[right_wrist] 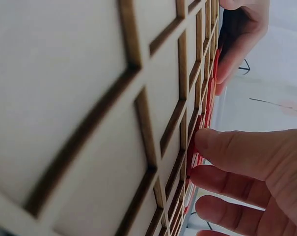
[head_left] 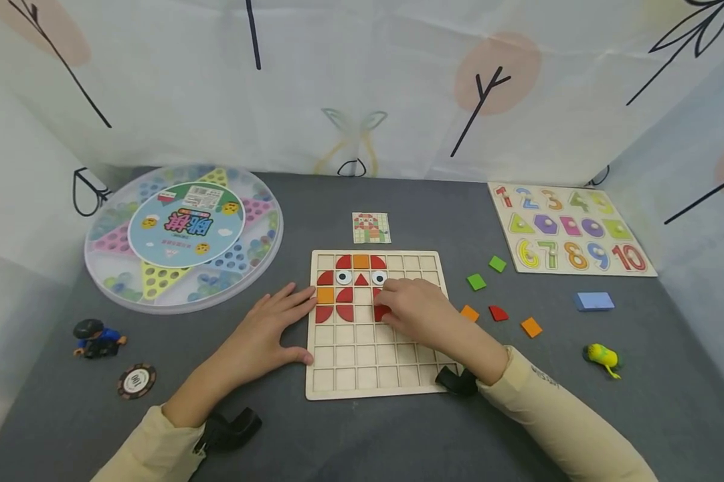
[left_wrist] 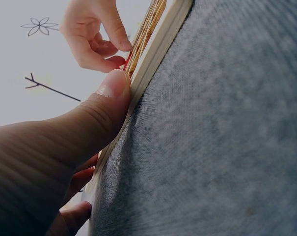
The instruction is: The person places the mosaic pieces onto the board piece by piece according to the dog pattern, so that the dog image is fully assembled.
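Note:
A wooden grid board (head_left: 362, 387) lies in the middle of the table. Its upper rows hold red curved pieces, orange squares (head_left: 325, 295), a red triangle (head_left: 360, 280) and two eye tiles (head_left: 343, 277). My left hand (head_left: 265, 341) is spread against the board's left side, thumb and fingertips at the edge. Over the right part of the pattern, my right hand (head_left: 422, 308) pinches a red curved piece (head_left: 380, 312) between thumb and forefinger, down at a grid cell. In the right wrist view, the thumb and forefinger sit right at the red piece (right_wrist: 192, 147).
A small pattern card (head_left: 371, 228) lies behind the board. Loose green (head_left: 476, 282), orange (head_left: 531, 327) and red tiles (head_left: 498, 312) lie right. Around them are a number board (head_left: 573, 264), blue block (head_left: 595, 302), yellow toy (head_left: 603, 357), round game box (head_left: 265, 268), toy figure (head_left: 99, 339) and poker chip (head_left: 136, 381).

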`<action>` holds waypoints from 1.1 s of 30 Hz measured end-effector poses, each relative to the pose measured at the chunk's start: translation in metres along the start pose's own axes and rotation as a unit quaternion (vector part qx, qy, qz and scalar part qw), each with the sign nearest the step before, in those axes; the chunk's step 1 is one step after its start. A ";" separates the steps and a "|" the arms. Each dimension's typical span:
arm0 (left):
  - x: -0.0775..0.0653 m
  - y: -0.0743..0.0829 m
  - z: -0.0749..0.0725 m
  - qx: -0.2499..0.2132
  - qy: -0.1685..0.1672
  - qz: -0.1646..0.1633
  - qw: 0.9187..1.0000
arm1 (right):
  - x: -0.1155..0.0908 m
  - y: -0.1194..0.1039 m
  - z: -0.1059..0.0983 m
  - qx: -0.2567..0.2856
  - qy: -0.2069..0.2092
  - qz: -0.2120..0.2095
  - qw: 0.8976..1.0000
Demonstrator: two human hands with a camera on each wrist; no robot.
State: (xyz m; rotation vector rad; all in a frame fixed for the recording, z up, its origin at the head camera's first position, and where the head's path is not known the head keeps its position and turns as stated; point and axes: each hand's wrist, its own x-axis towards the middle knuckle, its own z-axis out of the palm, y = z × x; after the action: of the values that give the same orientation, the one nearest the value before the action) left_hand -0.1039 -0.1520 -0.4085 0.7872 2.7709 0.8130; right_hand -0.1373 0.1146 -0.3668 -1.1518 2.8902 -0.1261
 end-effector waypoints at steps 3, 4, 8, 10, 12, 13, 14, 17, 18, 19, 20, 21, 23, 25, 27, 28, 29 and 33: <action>0.000 0.000 0.000 0.000 0.001 -0.002 1.000 | 0.001 -0.001 -0.002 0.003 -0.006 -0.005 1.000; 0.000 0.000 0.000 -0.001 0.001 -0.002 1.000 | 0.001 0.000 -0.003 0.008 -0.009 -0.005 1.000; -0.001 0.000 0.002 -0.002 0.001 0.001 1.000 | -0.012 0.012 -0.015 0.036 -0.004 0.015 0.999; 0.000 0.000 0.003 -0.001 0.002 0.002 1.000 | -0.025 0.025 -0.023 0.053 0.008 0.038 0.998; 0.000 0.000 0.003 0.000 0.002 0.002 1.000 | -0.042 0.038 -0.029 0.059 0.014 0.075 0.995; 0.000 0.000 0.003 0.001 0.003 0.002 1.000 | -0.051 0.045 -0.030 0.060 0.012 0.095 0.994; 0.000 0.000 0.003 0.002 0.003 0.002 1.000 | -0.059 0.051 -0.030 0.059 0.006 0.116 0.991; -0.001 -0.001 0.002 0.001 0.003 0.000 1.000 | -0.078 0.064 -0.027 0.052 -0.027 0.164 0.985; -0.002 -0.001 0.002 0.000 0.003 -0.001 1.000 | -0.082 0.067 -0.025 0.052 -0.039 0.173 0.983; -0.002 -0.002 0.001 0.000 0.004 -0.002 1.000 | -0.085 0.070 -0.023 0.052 -0.049 0.176 0.982; -0.002 -0.002 0.001 0.000 0.003 -0.002 1.000 | -0.087 0.072 -0.021 0.054 -0.057 0.178 0.981; -0.002 -0.002 0.001 -0.001 0.004 -0.003 1.000 | -0.089 0.073 -0.019 0.056 -0.063 0.178 0.980; -0.002 -0.002 0.001 -0.002 0.004 -0.003 1.000 | -0.090 0.074 -0.017 0.059 -0.069 0.177 0.980; -0.002 -0.002 0.001 -0.002 0.005 -0.002 1.000 | -0.090 0.074 -0.016 0.060 -0.073 0.177 0.980; -0.002 -0.002 0.001 -0.001 0.006 0.000 1.000 | -0.090 0.073 -0.017 0.058 -0.076 0.180 0.979; -0.001 -0.002 0.001 -0.001 0.007 0.001 1.000 | -0.090 0.073 -0.017 0.056 -0.077 0.182 0.979; -0.001 -0.001 0.001 0.000 0.007 0.002 1.000 | -0.090 0.072 -0.017 0.055 -0.079 0.185 0.978; 0.000 -0.001 0.001 0.002 0.004 0.001 1.000 | -0.090 0.070 -0.015 0.050 -0.078 0.199 0.976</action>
State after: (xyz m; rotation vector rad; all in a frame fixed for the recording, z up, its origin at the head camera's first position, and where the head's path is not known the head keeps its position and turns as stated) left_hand -0.1041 -0.1526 -0.4095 0.7878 2.7810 0.8126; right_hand -0.1213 0.2281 -0.3587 -0.5232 2.8636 -0.1599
